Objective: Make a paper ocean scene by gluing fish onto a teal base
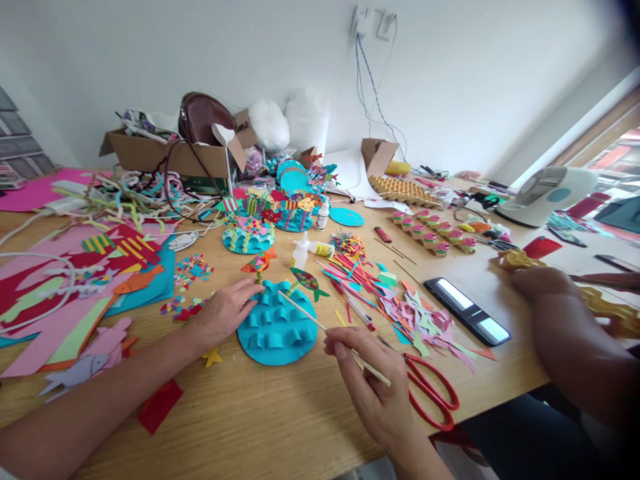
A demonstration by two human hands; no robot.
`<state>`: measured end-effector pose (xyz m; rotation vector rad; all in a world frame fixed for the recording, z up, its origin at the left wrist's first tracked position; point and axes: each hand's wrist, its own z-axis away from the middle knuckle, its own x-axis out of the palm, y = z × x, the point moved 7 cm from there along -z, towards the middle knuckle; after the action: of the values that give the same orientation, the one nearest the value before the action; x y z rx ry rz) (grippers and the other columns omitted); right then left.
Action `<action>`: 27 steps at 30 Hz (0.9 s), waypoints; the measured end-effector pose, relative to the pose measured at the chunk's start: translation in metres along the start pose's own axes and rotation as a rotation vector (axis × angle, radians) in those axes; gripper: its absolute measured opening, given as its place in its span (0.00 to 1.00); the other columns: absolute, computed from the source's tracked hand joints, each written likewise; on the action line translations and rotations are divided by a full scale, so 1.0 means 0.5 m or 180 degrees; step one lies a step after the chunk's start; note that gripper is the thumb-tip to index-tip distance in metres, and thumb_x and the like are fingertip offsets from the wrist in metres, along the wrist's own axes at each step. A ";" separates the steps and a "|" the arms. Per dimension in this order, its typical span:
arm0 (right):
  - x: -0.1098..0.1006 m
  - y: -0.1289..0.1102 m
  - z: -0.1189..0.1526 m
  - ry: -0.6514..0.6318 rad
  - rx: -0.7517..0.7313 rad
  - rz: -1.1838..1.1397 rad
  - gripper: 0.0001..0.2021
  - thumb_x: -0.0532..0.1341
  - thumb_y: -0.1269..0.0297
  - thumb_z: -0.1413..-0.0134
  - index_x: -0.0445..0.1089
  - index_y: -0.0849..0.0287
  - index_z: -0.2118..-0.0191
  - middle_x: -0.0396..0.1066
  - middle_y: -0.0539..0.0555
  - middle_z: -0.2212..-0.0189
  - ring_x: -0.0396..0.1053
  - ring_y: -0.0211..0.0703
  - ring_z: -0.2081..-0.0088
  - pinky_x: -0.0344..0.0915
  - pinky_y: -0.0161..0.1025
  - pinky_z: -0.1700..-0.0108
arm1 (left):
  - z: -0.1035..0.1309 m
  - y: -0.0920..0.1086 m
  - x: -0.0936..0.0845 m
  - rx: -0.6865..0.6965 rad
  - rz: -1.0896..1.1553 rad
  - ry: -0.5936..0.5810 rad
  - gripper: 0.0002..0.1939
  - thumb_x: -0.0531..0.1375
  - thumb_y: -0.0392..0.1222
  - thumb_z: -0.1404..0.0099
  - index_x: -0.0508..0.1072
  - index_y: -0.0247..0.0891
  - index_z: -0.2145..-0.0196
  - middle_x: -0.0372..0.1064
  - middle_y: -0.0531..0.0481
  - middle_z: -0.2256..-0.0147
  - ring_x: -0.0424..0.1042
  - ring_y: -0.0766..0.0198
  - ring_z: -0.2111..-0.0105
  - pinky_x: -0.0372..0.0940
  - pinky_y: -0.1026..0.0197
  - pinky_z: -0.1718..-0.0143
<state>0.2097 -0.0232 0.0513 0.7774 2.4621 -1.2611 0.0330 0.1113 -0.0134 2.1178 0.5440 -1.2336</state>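
Observation:
A round blue paper disc [280,337] lies on the table, with rows of curled blue paper strips on it. An orange paper fish [259,261] and a green spotted paper fish [310,283] stand at its far edge. My left hand [227,310] is closed at the disc's upper left edge, fingertips by the base of the orange fish; what lies under them is partly hidden. Pinched in my right hand [373,380] is a thin wooden stick [304,311], its tip at the curled strips near the far edge. Red-handled scissors [433,393] lie beside my right hand.
Glue bottles [301,252], finished fish pieces [247,233], paper scraps [420,317] and a phone [467,310] surround the disc. Coloured paper sheets [50,287] lie at left. Another person's arm [555,320] works at right, near egg-carton pieces [520,260].

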 end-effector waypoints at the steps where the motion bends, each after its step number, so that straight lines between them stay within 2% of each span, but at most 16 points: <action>1: 0.003 -0.002 -0.003 -0.0035 0.0015 -0.0053 0.09 0.53 0.72 0.43 0.70 0.58 0.64 0.72 0.53 0.75 0.70 0.38 0.73 0.66 0.34 0.72 | 0.000 -0.001 0.000 0.0001 0.0019 0.0018 0.15 0.50 0.37 0.36 0.72 0.37 0.55 0.71 0.43 0.54 0.70 0.58 0.53 0.66 0.54 0.51; 7: 0.032 -0.015 -0.031 -0.0303 -0.0100 -0.0153 0.08 0.53 0.71 0.43 0.69 0.58 0.65 0.73 0.53 0.73 0.70 0.38 0.72 0.66 0.34 0.70 | -0.001 0.000 0.002 0.0080 0.0082 0.0096 0.16 0.48 0.36 0.35 0.72 0.38 0.56 0.72 0.44 0.56 0.71 0.59 0.56 0.67 0.54 0.53; 14: 0.047 -0.014 -0.055 -0.0323 -0.0186 0.0090 0.08 0.53 0.71 0.43 0.70 0.59 0.66 0.73 0.54 0.72 0.71 0.38 0.71 0.66 0.34 0.68 | -0.004 0.008 0.000 0.0106 -0.0006 0.0039 0.15 0.49 0.32 0.36 0.71 0.36 0.56 0.72 0.44 0.58 0.71 0.61 0.57 0.68 0.58 0.56; 23: 0.047 0.014 -0.053 -0.0339 0.0200 0.0007 0.10 0.52 0.69 0.42 0.70 0.60 0.67 0.72 0.52 0.74 0.69 0.37 0.72 0.65 0.33 0.69 | 0.003 0.002 0.011 0.0029 -0.0103 0.0009 0.15 0.49 0.36 0.35 0.70 0.37 0.54 0.70 0.43 0.53 0.70 0.59 0.53 0.66 0.55 0.51; 27: 0.051 0.021 -0.051 -0.0410 0.0173 -0.0041 0.09 0.52 0.69 0.42 0.70 0.60 0.67 0.72 0.52 0.74 0.69 0.37 0.72 0.64 0.33 0.69 | 0.005 0.000 0.014 0.0014 -0.0135 0.0012 0.15 0.49 0.36 0.34 0.71 0.36 0.54 0.69 0.41 0.52 0.69 0.58 0.51 0.66 0.54 0.51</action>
<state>0.1951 0.0110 0.0474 0.6724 2.3435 -1.3437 0.0346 0.1099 -0.0206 2.1226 0.5913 -1.2554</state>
